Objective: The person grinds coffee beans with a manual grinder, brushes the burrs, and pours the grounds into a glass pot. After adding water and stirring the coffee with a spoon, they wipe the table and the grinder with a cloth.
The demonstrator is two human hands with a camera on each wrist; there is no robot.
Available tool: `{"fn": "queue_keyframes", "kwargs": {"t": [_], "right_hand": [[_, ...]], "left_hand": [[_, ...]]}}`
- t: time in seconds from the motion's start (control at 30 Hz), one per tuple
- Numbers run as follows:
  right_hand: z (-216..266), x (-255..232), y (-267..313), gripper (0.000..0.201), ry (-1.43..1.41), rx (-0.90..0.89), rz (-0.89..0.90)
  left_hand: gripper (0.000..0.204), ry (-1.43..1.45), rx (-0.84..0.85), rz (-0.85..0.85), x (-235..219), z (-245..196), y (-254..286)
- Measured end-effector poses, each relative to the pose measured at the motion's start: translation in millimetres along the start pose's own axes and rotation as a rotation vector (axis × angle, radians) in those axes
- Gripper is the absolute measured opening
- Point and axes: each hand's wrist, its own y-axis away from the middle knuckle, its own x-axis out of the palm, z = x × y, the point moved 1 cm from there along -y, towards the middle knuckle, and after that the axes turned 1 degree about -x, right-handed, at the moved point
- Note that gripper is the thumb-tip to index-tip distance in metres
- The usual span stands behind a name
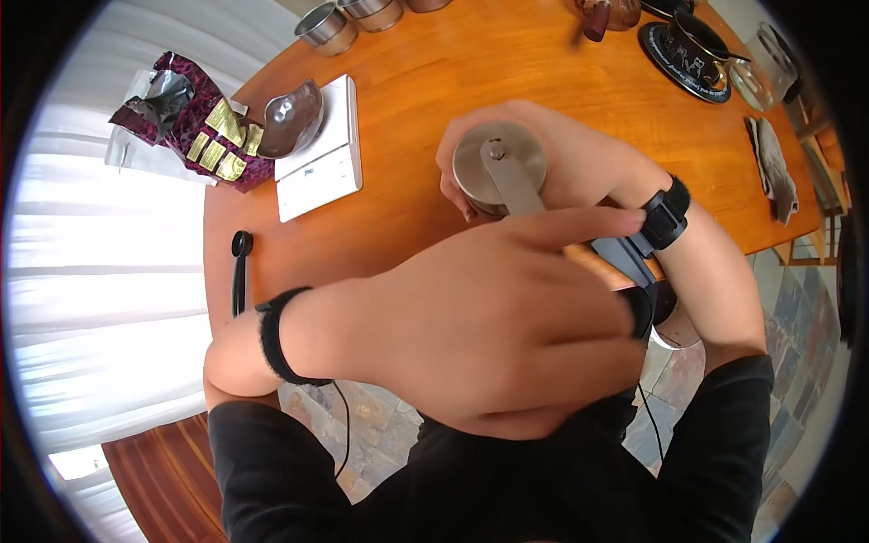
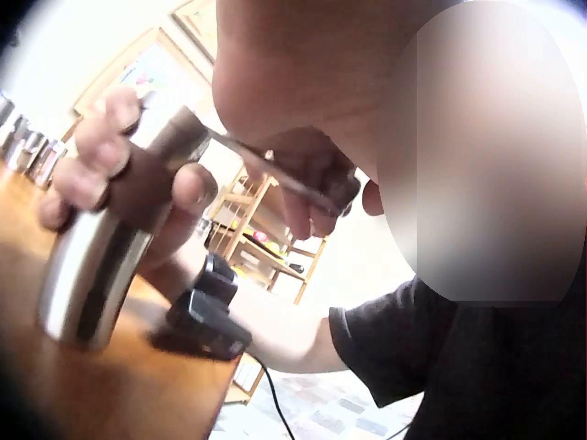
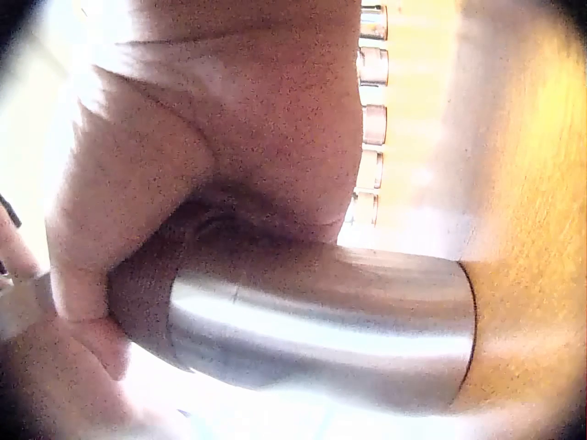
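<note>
A steel hand coffee grinder (image 1: 497,163) with a brown band is held near the table's front edge, its flat crank on top. My right hand (image 1: 579,149) wraps round the grinder's brown band, as the left wrist view also shows. The grinder's steel lower body (image 3: 330,321) fills the middle of the right wrist view. Over the crank's outer end lies my left hand (image 1: 516,335), slightly blurred and mostly covering that end in the head view. In the left wrist view its fingers (image 2: 301,213) curl round the knob at the end of the crank (image 2: 275,170).
To the left, a white scale (image 1: 317,185) carries a glossy brown dish (image 1: 294,118), beside a dark red foil bag (image 1: 204,127). A black spoon (image 1: 241,262) lies at the left edge. Metal canisters (image 1: 326,29), a black cup (image 1: 695,45) on its saucer and a cloth (image 1: 772,167) stand farther off.
</note>
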Motion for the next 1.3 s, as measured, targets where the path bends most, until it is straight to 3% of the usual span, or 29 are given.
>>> {"fn": "queue_keyframes", "kwargs": {"t": [0.13,0.2,0.23,0.27,0.33,0.43,0.5,0.6,0.7,0.87,0.93,1.0,1.03,1.1,1.13,1.2,1.23,1.3], "right_hand": [[-2,-1,1,0.040,-0.049,0.117,-0.034],[-1,-4,-2,0.035,0.094,0.027,-0.013],[0,-3,-3,0.035,0.093,0.026,-0.008],[1,-3,-3,0.040,0.113,0.018,-0.037],[4,-1,-3,0.046,0.142,0.005,-0.065],[6,-1,-1,0.045,-0.051,0.104,-0.080],[7,0,-2,0.035,0.161,0.047,-0.095],[2,0,-4,0.033,0.201,-0.017,-0.079],[1,0,-4,0.033,0.193,0.002,-0.096],[0,0,1,0.037,0.084,0.066,-0.022],[-1,-1,2,0.039,0.054,0.061,-0.016],[-2,-1,5,0.044,0.122,0.025,-0.034],[-1,0,5,0.044,0.124,0.025,-0.034],[2,2,7,0.038,0.162,-0.017,-0.117],[1,2,8,0.038,0.161,-0.017,-0.117],[-3,4,12,0.044,0.300,0.010,-0.113],[-3,4,12,0.044,0.303,0.010,-0.113],[-2,3,11,0.041,0.254,0.028,-0.110]], "left_hand": [[0.018,0.011,0.004,0.110,-20,-8,27],[0.030,-0.121,-0.052,-0.010,-34,-8,49],[0.039,-0.217,-0.004,-0.008,-38,-4,55],[0.039,-0.217,-0.008,-0.010,-40,-1,58],[0.032,-0.306,-0.024,-0.197,-43,2,64],[0.021,-0.337,-0.170,-0.438,-60,22,78],[0.020,-0.321,-0.230,-0.523,-65,36,80],[0.018,-0.025,-0.399,-0.739,-68,59,79],[0.017,0.004,-0.457,-0.803,-68,78,49],[0.026,0.056,-0.763,-0.906,-63,85,15],[0.016,0.078,-0.671,-0.842,-62,94,0],[0.015,0.322,-0.887,-0.721,-59,84,-25],[0.015,0.322,-0.884,-0.721,-56,84,-28],[0.020,-0.114,-0.552,-0.072,-50,82,-36],[0.020,-0.113,-0.552,-0.072,-50,86,-37],[0.023,-0.132,-0.168,0.148,-50,85,-44],[0.023,0.014,-0.343,0.104,-44,77,-42],[0.020,-0.005,-0.308,0.147,-43,68,-52]]}}
